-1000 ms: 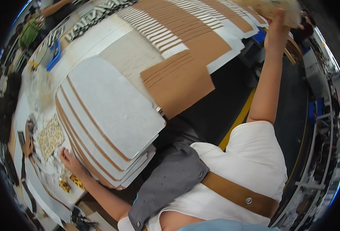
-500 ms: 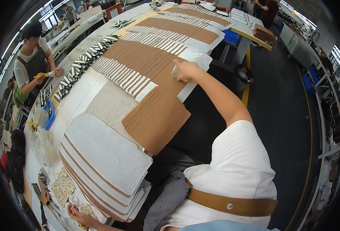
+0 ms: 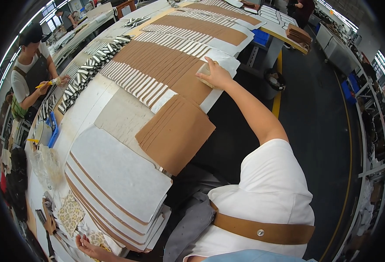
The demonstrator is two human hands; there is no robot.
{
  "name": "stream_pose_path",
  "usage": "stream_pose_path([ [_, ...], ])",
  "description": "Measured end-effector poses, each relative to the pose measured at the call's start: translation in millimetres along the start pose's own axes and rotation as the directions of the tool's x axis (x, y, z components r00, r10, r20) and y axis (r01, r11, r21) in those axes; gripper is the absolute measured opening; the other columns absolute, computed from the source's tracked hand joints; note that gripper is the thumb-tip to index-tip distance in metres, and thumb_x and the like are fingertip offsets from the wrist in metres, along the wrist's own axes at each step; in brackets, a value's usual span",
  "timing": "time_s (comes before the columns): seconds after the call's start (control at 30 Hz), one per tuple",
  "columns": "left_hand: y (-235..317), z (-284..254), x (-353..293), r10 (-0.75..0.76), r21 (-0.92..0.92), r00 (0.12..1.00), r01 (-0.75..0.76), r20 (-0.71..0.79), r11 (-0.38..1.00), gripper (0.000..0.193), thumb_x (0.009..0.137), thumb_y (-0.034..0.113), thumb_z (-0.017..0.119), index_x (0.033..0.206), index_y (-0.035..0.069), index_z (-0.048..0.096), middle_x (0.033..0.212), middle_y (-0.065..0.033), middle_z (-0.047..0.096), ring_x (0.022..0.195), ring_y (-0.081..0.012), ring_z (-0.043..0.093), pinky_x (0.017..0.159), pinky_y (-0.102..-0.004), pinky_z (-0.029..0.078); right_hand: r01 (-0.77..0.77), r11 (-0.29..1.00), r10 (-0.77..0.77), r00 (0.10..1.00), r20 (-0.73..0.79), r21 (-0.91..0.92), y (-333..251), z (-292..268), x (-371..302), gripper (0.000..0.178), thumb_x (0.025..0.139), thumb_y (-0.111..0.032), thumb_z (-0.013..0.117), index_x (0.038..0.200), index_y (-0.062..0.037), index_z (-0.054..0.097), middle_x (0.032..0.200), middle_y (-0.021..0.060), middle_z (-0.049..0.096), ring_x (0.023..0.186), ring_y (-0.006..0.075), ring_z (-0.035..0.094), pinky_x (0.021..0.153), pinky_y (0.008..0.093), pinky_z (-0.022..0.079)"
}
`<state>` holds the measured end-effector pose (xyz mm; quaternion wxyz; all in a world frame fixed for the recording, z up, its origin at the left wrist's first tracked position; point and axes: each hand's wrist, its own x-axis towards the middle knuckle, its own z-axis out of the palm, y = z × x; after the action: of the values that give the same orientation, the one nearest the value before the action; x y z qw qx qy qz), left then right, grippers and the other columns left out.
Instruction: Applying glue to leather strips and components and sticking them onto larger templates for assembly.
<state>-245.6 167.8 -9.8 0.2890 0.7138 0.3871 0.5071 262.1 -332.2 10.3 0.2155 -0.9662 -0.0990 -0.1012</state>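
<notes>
My right hand (image 3: pixel 220 77) reaches out over the table, its fingers closed on a pale block-like pad (image 3: pixel 204 75). That pad rests against a brown sheet (image 3: pixel 187 85) at the right end of an overlapping row of brown sheets (image 3: pixel 155 63) with white striped edges. Nearer to me lies another stack of brown sheets (image 3: pixel 177 135), fanned along its left side. Low at the left, my left hand (image 3: pixel 93 250) has its fingers loosely apart, with nothing visible in them. It is beside a leopard-print cloth piece (image 3: pixel 71 212).
White-faced sheets (image 3: pixel 118 168) are piled in front of me. Black-and-white strips (image 3: pixel 87 72) lie heaped along the table's far left. A clear plastic bag (image 3: pixel 47 163) and a blue tray (image 3: pixel 53 130) stand left. Across the table, a co-worker (image 3: pixel 33 70) holds a yellow-handled tool.
My right hand has shifted slightly away and to the right with the pad, and its fingers have changed position on it. The left hand stays in nearly the same place.
</notes>
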Motion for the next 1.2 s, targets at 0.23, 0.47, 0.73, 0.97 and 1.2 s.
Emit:
stream_pose_path([
  [0.23, 44, 7, -19, 0.031, 0.016, 0.998, -0.032, 0.054, 0.999, 0.028, 0.100, 0.017, 0.038, 0.118, 0.000, 0.051, 0.115, -0.0090, 0.055, 0.099, -0.0198, 0.056, 0.090, -0.0316, 0.042, 0.074, 0.991, -0.057, 0.986, 0.159, -0.107, 2, -12, 13, 0.085, 0.074, -0.065, 0.059, 0.133, -0.0077, 0.039, 0.110, 0.0221, 0.061, 0.103, 0.0346, 0.060, 0.085, 0.0426, 0.049],
  [0.47, 43, -1, -26, 0.004, -0.041, 0.998, -0.001, 0.067, 0.999, 0.028, 0.099, 0.016, 0.038, 0.117, -0.001, 0.051, 0.114, -0.0088, 0.055, 0.099, -0.0184, 0.056, 0.091, -0.0301, 0.041, 0.164, 0.978, -0.144, 0.978, 0.151, -0.129, -11, 11, 24, 0.088, 0.074, -0.065, 0.060, 0.138, -0.0107, 0.034, 0.119, 0.0204, 0.058, 0.109, 0.0355, 0.057, 0.087, 0.0430, 0.048],
  [0.73, 55, 4, -26, 0.000, -0.037, 0.997, 0.003, 0.081, 0.999, 0.027, 0.099, 0.016, 0.039, 0.117, -0.001, 0.051, 0.115, -0.0089, 0.055, 0.101, -0.0185, 0.055, 0.093, -0.0310, 0.040, 0.177, 0.981, -0.161, 0.970, 0.181, -0.076, -8, 13, 29, 0.091, 0.073, -0.062, 0.064, 0.141, -0.0145, 0.028, 0.120, 0.0235, 0.056, 0.114, 0.0361, 0.054, 0.089, 0.0429, 0.047],
  [0.97, 62, -4, -29, 0.014, -0.068, 0.999, -0.011, 0.051, 0.998, 0.027, 0.098, 0.016, 0.041, 0.117, 0.000, 0.052, 0.115, -0.0089, 0.055, 0.100, -0.0172, 0.054, 0.092, -0.0304, 0.040, 0.270, 0.931, -0.239, 0.959, 0.150, -0.244, -37, 26, 12, 0.096, 0.071, -0.068, 0.061, 0.143, -0.0178, 0.024, 0.129, 0.0246, 0.048, 0.115, 0.0370, 0.052, 0.089, 0.0444, 0.047],
  [1.2, 51, -16, -31, 0.007, -0.128, 0.998, 0.001, 0.059, 0.992, 0.029, 0.099, 0.019, 0.042, 0.119, 0.000, 0.051, 0.117, -0.0096, 0.055, 0.103, -0.0187, 0.054, 0.095, -0.0320, 0.038, 0.161, 0.984, -0.168, 0.981, 0.095, 0.077, -20, 15, 22, 0.100, 0.075, -0.062, 0.064, 0.145, -0.0093, 0.016, 0.135, 0.0314, 0.038, 0.125, 0.0422, 0.040, 0.101, 0.0434, 0.036],
])
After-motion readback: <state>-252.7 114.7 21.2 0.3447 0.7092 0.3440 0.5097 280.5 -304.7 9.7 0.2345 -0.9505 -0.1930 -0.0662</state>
